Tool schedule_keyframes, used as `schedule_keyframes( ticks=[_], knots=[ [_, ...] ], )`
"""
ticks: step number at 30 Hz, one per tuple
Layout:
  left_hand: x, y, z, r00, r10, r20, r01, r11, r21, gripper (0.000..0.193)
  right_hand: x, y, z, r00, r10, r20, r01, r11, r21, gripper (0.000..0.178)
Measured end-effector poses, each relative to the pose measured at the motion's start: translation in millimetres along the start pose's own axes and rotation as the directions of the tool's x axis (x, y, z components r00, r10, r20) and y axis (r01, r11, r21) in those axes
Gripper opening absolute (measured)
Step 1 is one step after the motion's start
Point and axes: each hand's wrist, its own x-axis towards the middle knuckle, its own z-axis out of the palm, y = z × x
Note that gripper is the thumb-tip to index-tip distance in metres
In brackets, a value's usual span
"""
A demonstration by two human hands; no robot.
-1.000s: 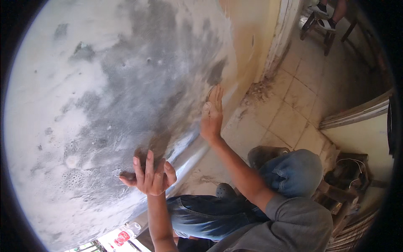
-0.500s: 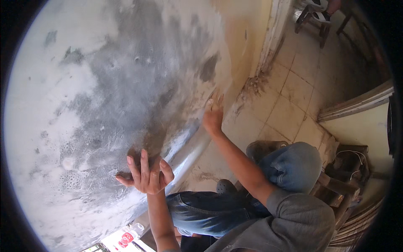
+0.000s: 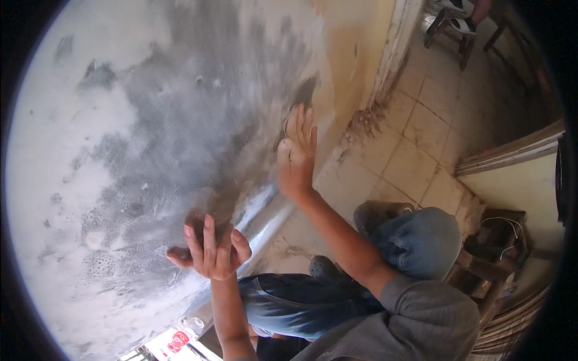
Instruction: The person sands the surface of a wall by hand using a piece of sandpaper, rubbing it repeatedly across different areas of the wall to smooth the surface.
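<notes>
A patchy grey and white wall [image 3: 174, 120] stands in front of me on the left, its surface powdery and scuffed. My left hand [image 3: 211, 249] rests against its lower part, fingers stretched and spread, casting a shadow on the plaster. Farther up and to the right, my right hand [image 3: 298, 153] lies along the wall near its yellowish edge, with fingers extended close together and the thumb alongside. A thin dark line shows beside those fingers; whether it is a shadow or a thin sheet under them I cannot make out.
My jeans-clad knees [image 3: 415, 243] and dark clogs [image 3: 325, 268] are below my arms. Dusty floor tiles [image 3: 424, 126] run right, with debris at the wall's foot. A wooden stool [image 3: 448, 36] with shoes by it stands far right; wooden furniture [image 3: 487, 265] is behind my knee.
My right hand has slid a little left along the wall, and its fingers have straightened from a more bent pose. The left hand stays nearly in place.
</notes>
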Motion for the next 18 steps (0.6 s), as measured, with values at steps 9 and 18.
schedule_keyframes(
  ticks=[9, 18],
  knots=[
    [1, 0, -2, 1.0, -0.008, 0.006, 0.008, 1.0, -0.009, 0.014, -6, 14, 2, 0.988, 0.148, -0.036, -0.148, 0.989, 0.007, 0.053],
    [7, 4, 2, 0.999, -0.022, -0.041, 0.021, 0.999, -0.032, 0.016, -9, 24, -1, 0.993, 0.115, -0.037, -0.12, 0.972, -0.204, 0.055]
  ],
)
